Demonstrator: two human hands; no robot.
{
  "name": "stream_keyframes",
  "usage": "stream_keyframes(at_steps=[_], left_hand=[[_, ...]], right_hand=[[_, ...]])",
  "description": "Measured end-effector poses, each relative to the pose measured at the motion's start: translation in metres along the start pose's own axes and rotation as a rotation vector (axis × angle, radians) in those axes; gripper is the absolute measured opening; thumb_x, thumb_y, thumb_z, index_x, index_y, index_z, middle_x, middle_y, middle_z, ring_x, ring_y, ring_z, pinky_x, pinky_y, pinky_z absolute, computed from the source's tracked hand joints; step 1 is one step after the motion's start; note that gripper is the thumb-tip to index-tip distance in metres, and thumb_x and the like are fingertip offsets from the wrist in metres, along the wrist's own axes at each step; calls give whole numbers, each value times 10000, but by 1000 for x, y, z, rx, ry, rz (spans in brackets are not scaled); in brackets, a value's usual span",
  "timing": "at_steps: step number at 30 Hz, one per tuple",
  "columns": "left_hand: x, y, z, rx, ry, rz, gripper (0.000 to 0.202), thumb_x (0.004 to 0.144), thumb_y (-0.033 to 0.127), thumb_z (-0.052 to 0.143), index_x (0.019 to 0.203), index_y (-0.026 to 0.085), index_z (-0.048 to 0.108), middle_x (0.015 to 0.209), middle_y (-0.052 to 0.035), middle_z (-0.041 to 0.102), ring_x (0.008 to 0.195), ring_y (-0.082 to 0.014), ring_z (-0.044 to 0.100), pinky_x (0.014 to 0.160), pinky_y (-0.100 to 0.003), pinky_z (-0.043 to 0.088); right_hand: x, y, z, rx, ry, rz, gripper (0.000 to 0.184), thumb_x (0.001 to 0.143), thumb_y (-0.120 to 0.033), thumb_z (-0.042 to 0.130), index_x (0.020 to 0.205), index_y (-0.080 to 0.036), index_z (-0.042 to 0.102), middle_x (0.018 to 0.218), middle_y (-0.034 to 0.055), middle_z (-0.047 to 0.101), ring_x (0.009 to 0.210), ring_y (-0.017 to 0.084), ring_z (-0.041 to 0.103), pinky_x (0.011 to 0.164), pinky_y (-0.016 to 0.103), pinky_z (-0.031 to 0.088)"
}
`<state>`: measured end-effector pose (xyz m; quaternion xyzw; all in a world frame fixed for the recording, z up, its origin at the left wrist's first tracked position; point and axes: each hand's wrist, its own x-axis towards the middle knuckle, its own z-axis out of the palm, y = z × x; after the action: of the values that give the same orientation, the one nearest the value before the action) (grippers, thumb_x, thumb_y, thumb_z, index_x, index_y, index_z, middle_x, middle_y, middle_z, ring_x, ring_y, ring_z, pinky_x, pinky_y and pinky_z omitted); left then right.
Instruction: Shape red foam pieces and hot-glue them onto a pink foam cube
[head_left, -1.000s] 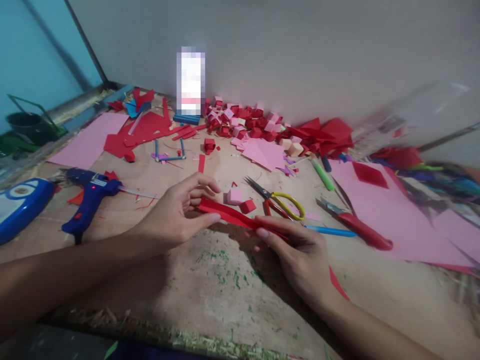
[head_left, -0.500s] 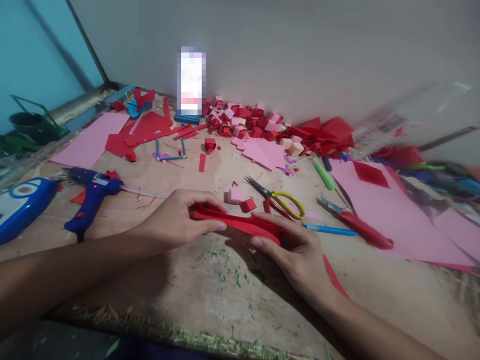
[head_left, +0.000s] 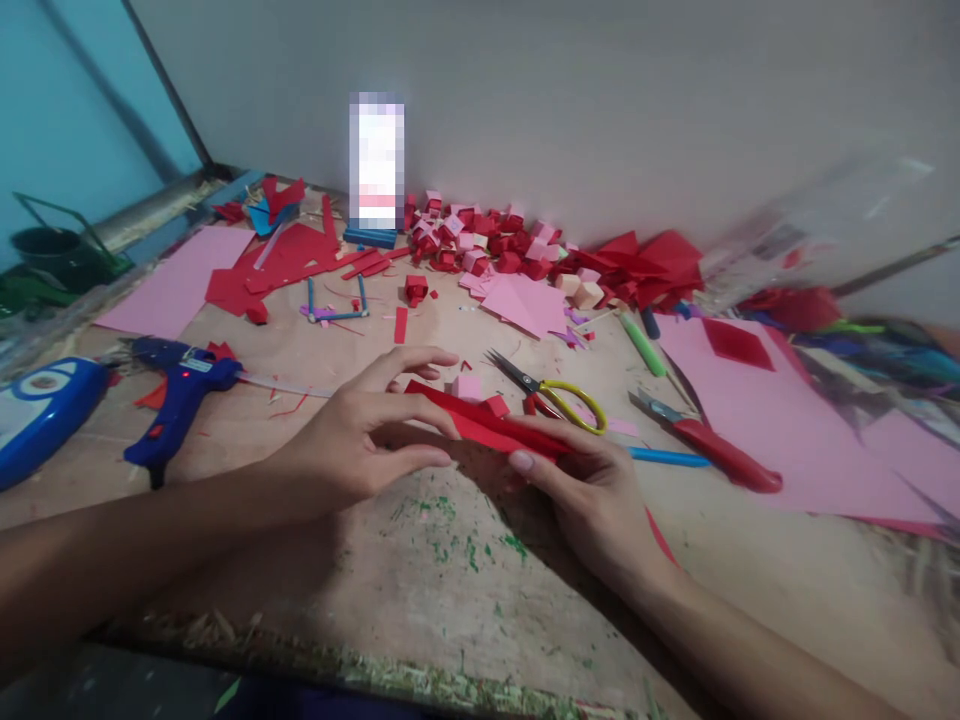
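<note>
A folded strip of red paper (head_left: 484, 424) is pinched between the thumb and fingers of my right hand (head_left: 592, 490). The strip slants up to the left, its far end behind the fingers of my left hand (head_left: 360, 430). That hand is open, thumb and fingers apart, close around the strip's left part; whether a fingertip touches it I cannot tell. Just beyond the strip sit a pink paper cube (head_left: 466, 386) and a red paper cube (head_left: 495, 405). Scissors (head_left: 529, 384) with yellow and red handles lie behind my right hand, partly covered by it.
On the left are a blue glue gun (head_left: 176, 385) and a blue-and-white device (head_left: 56, 410). A heap of small paper cubes (head_left: 487, 240) lies along the wall, near a blurred-out lit screen (head_left: 377, 160). To the right are a red-handled cutter (head_left: 727, 455) and pink sheets (head_left: 817, 430).
My left hand has loosened from the paper strip and its fingers have lifted and spread. The strip's left end has tilted up, while my right hand keeps its hold.
</note>
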<state>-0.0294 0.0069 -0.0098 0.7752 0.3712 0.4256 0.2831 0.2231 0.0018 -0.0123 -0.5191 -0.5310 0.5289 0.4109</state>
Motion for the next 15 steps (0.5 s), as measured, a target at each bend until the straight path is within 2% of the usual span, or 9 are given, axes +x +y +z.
stream_keyframes(at_steps=[4,10,15], left_hand=[[0,-1,2,15,-23,14,164,873,141,764,1014,214,805,1428,-91,581,1300,-216,590,1116,-337,512],[-1,-6,5,-55,0,48,104,891,148,753,941,205,824,1321,-84,667,1074,-164,674,970,-285,582],[-2,-6,5,-29,-32,117,105,885,174,769,968,223,812,1355,-72,652,1117,-175,667,995,-305,580]], right_hand=[[1,-1,0,14,-31,-14,203,791,-298,873,991,-294,838,774,-15,791,575,82,666,553,167,541],[0,-4,4,78,-83,-13,156,807,-224,841,957,-266,838,832,18,825,676,121,755,647,185,599],[-1,-5,6,174,-107,75,137,874,-297,794,975,-212,826,739,56,812,628,152,759,612,220,604]])
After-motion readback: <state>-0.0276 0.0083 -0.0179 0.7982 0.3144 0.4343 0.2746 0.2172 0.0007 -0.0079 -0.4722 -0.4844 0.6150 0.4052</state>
